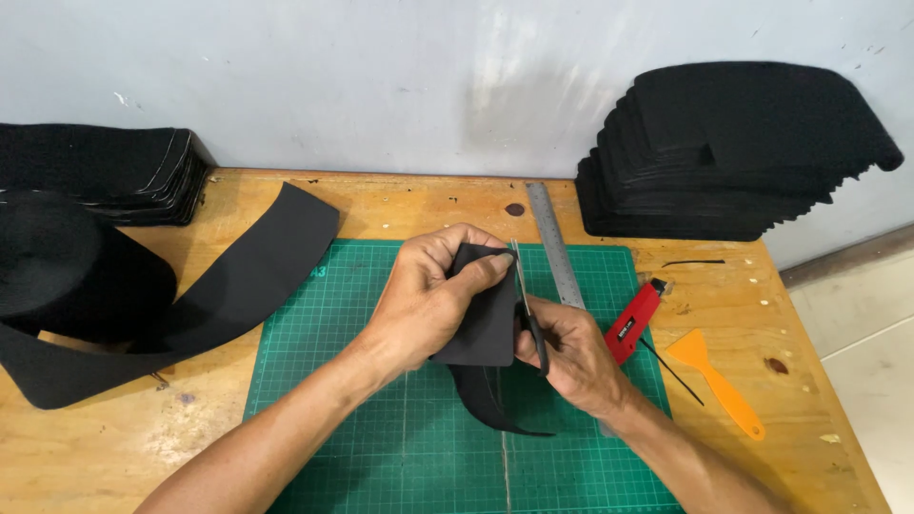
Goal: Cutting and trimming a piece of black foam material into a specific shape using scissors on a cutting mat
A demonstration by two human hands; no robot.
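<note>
left hand [428, 300]: fingers curled, pinching a black rounded-corner foam piece [481, 319] held upright over mat centre
right hand [569, 357]: fingers closed through the handles of black-handled scissors [526, 300], blades along the foam piece's 3 o'clock edge
trimmed strip [490, 405]: black, curls down at 6 o'clock
green cutting mat [400, 419]: on wooden worktop [114, 447]
steel ruler [555, 243]: 1 o'clock
red utility knife [635, 319], orange plastic scraper [719, 381]: 3 o'clock
black foam roll [86, 286]: 9 o'clock
stacked black foam pieces [733, 152]: 2 o'clock
</note>
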